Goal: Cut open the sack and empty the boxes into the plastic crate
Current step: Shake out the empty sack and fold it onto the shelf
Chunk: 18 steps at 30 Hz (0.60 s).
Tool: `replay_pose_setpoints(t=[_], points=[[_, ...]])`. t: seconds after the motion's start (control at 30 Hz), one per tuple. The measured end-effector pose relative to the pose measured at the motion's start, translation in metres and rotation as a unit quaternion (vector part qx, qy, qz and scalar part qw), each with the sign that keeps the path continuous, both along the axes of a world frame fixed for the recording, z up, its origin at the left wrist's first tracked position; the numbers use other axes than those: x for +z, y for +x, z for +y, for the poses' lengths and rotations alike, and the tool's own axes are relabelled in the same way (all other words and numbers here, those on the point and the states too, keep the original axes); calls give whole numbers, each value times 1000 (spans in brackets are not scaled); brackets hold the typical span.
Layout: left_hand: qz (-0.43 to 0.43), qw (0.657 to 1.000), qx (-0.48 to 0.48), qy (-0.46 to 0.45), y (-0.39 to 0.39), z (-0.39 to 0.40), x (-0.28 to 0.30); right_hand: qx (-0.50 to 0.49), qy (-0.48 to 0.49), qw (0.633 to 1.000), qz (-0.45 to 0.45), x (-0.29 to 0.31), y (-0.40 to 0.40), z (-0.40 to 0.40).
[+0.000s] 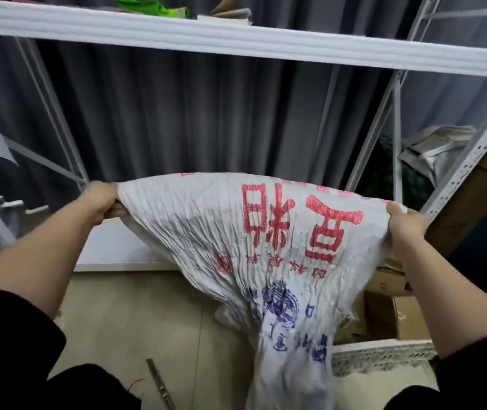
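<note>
Each grip is clamped on a top corner of the sack: the left hand bunches one corner, the right hand the other. Held upside down above the crate, where boxes lie, the woven cloth hangs limp and creased, likely light and slippery; corners suit shaking.
</note>
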<state>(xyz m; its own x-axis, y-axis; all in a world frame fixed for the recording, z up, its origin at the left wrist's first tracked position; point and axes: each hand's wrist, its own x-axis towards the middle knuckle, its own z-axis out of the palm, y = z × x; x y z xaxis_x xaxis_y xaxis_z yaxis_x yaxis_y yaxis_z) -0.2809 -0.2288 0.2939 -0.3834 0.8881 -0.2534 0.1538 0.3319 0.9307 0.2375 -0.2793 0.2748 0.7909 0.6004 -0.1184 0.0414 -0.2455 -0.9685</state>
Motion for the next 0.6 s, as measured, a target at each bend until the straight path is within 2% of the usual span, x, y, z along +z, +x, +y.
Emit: replay_pose_setpoints(t=[0.03,0.1,0.17,0.2,0.23,0.3,0.33,0.4,0.43,0.5,0.53,0.6], points=[[-65,996,51,24,-2,1,1,1,-6,1000,-13,3,-5,-4],[-141,979,125,77,-9,5,-3,5,-14,999,-50,7,-11,-9],[-173,973,127,85,-7,6,-4,4,10,999,-32,8,-18,-11],[-226,966,93,82,-1,2,-2,-15,18,1000,2,7,-18,-7],[-304,948,38,88,8,-4,3,-26,41,995,83,9,-22,-8],[-418,899,-49,120,32,-18,9,27,145,948,282,11,-30,-6],[-419,896,-68,131,42,-20,5,81,193,921,329,11,-35,-6],[-352,926,-117,69,61,-24,-12,178,212,905,322,13,-48,-7],[-289,945,-150,2,73,-28,-23,212,165,918,292,8,-54,-5],[-165,960,-198,-112,95,-29,-42,263,7,950,167,-9,-68,-3],[-105,967,-203,-112,103,-31,-45,266,-55,956,108,-18,-71,0],[-56,984,-160,-58,108,-26,-42,242,-84,966,32,-21,-71,4]])
